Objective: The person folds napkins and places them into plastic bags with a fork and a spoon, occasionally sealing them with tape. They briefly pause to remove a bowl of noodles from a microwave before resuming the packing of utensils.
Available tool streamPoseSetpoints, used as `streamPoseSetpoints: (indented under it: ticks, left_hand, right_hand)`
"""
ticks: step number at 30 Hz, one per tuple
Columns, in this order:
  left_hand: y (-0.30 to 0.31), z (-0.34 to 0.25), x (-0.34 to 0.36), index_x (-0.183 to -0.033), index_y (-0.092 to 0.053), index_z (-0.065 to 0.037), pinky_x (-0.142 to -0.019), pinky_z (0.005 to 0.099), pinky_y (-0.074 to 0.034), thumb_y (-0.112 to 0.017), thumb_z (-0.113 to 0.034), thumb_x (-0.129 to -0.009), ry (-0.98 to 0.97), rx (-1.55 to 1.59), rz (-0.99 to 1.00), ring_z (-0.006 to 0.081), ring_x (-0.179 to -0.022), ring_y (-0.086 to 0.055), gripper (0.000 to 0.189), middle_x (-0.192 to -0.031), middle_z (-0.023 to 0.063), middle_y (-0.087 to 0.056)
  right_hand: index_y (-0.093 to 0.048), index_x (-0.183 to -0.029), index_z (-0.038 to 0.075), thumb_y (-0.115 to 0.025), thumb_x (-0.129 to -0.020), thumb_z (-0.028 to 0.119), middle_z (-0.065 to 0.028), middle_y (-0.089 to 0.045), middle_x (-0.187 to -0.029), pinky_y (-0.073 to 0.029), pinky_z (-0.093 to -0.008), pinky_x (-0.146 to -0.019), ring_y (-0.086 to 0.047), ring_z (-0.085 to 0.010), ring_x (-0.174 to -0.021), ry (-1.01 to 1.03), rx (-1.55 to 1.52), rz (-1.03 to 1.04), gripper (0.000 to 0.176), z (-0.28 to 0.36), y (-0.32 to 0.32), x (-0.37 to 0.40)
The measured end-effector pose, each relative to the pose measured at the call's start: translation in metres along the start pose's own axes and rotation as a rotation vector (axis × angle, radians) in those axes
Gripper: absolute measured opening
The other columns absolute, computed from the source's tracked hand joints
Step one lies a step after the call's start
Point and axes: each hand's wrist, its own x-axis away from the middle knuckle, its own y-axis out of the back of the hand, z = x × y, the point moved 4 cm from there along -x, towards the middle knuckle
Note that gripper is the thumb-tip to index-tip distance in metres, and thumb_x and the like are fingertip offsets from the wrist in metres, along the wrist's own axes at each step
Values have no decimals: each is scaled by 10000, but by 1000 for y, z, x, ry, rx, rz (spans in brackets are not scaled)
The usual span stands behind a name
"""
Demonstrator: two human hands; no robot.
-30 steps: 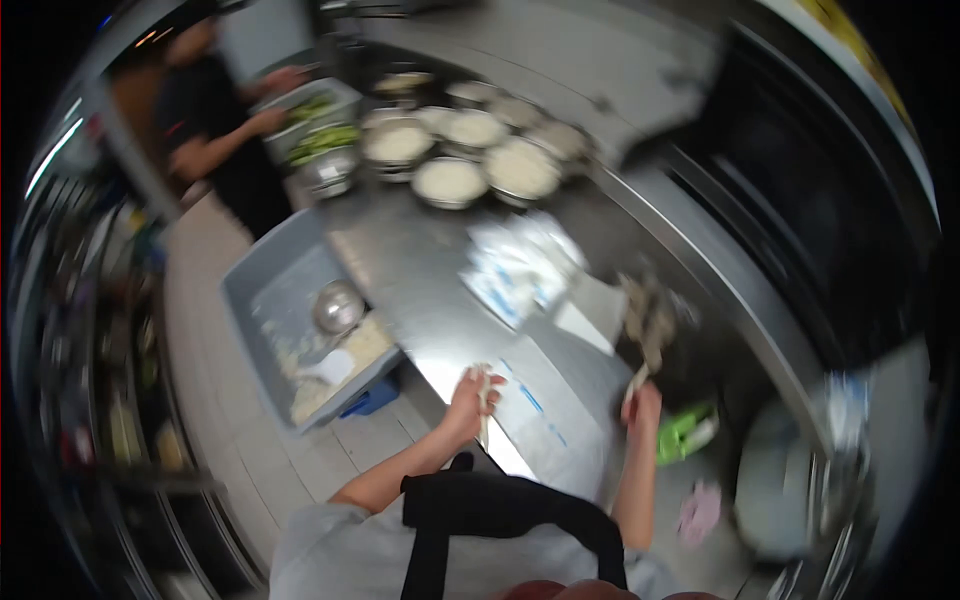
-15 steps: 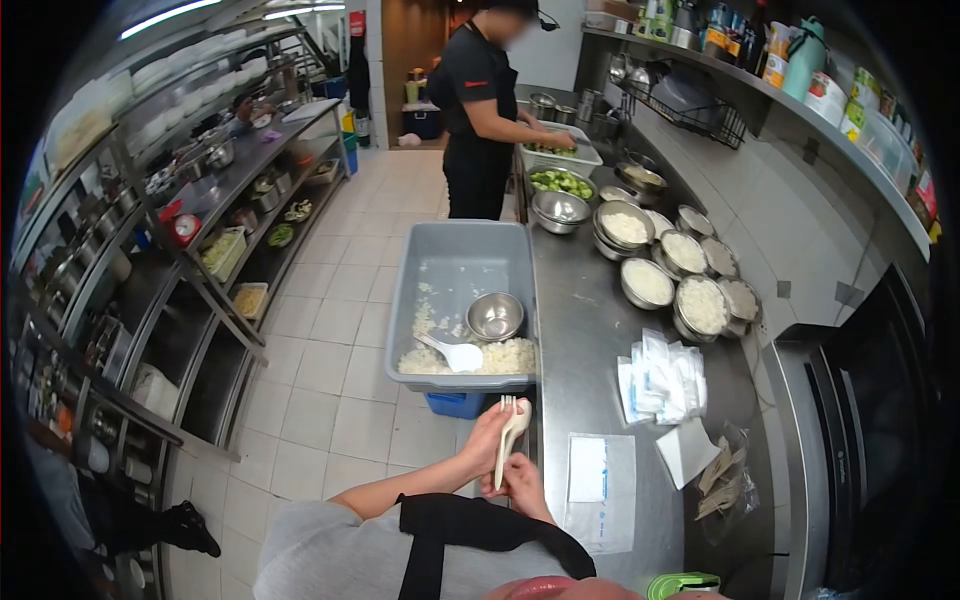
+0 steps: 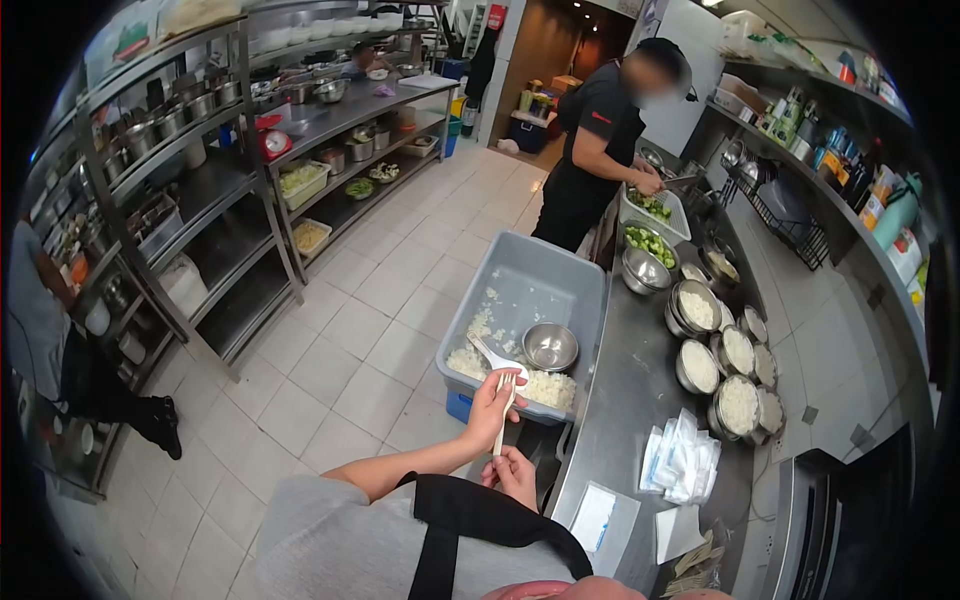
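Note:
A pale disposable fork (image 3: 499, 440) stands nearly upright in front of my body, its tines pointing toward the bin. My left hand (image 3: 487, 412) is closed around it just below the tines. Lower down, the fingers of my right hand (image 3: 514, 474) pinch the end of the handle. Whether a spoon lies against the fork is hard to make out. Just beyond my hands, a grey bin (image 3: 560, 257) holds white rice (image 3: 548, 388), a steel bowl (image 3: 550, 346) and a white rice scoop (image 3: 494, 356).
Steel bowls of rice (image 3: 697, 366) crowd the counter (image 3: 632, 385) on the right, near white packets (image 3: 682, 460) and a printed packet (image 3: 594, 517). A co-worker (image 3: 597, 140) cuts green vegetables with a knife (image 3: 683, 183). Shelving (image 3: 235, 215) lines the left, where another person (image 3: 45, 310) stands.
My view has swung left, so the bin and counter appear tilted and farther right. The spoon bowl visible beside the fork earlier no longer shows clearly. The co-worker's knife has come into sight.

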Motion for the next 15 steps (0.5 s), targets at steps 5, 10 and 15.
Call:
streamPoseSetpoints:
  ticks: [5,10,15]
  left_hand:
    - [4,-18,-15,-1237,-395,-88,-545,191,-465,-401,-113,-931,-58,131,-102,91,-732,-540,307,-955,55,-527]
    - [8,5,-42,-1165,-445,-67,-472,185,-428,-456,-148,-918,66,171,-62,81,-654,-538,261,-830,21,-538]
    - [-27,29,-34,-1104,-449,-76,-444,190,-438,-465,-153,-915,251,207,0,103,-636,-560,205,-857,44,-551]
  right_hand:
    - [-540,-1067,-40,-440,-921,121,-12,-514,-668,-400,-201,-504,-456,-61,-543,76,49,-150,238,3,1,-12]
    - [-552,-1083,-28,-521,-872,50,-12,-547,-703,-412,-193,-523,-499,-56,-608,201,77,-182,228,1,7,-4]
    - [-523,-1103,-12,-553,-842,30,-14,-554,-753,-437,-193,-572,-523,-52,-658,149,85,-292,266,3,23,10]
